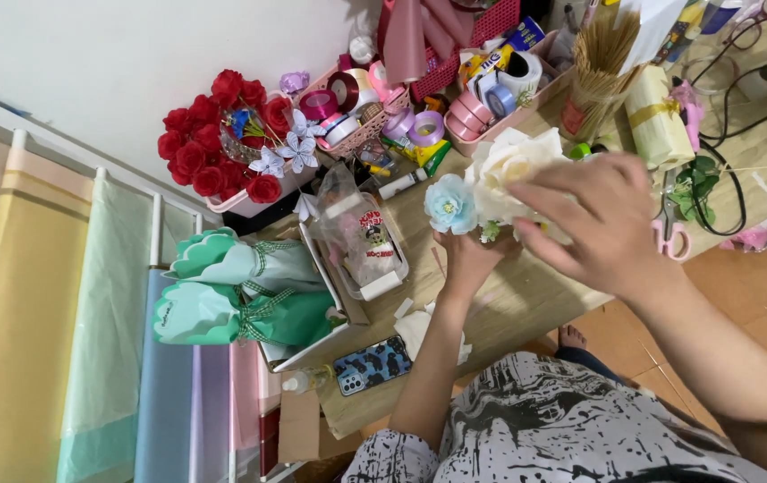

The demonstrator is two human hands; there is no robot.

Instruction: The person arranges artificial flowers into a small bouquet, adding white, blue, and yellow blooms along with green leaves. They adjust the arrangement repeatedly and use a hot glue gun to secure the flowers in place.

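My left hand grips the stems of a small bunch of artificial flowers above the wooden table. The bunch has a pale blue flower and a large cream-white rose. My right hand reaches in from the right, its fingers resting on the cream rose's petals. The stems are hidden behind my hands.
A red rose bouquet sits at the back left beside baskets of ribbon rolls. A clear bag in a white box, green wrapped cones, a phone, pink-handled scissors, a bundle of wooden sticks, and rolls of wrapping paper surround the table.
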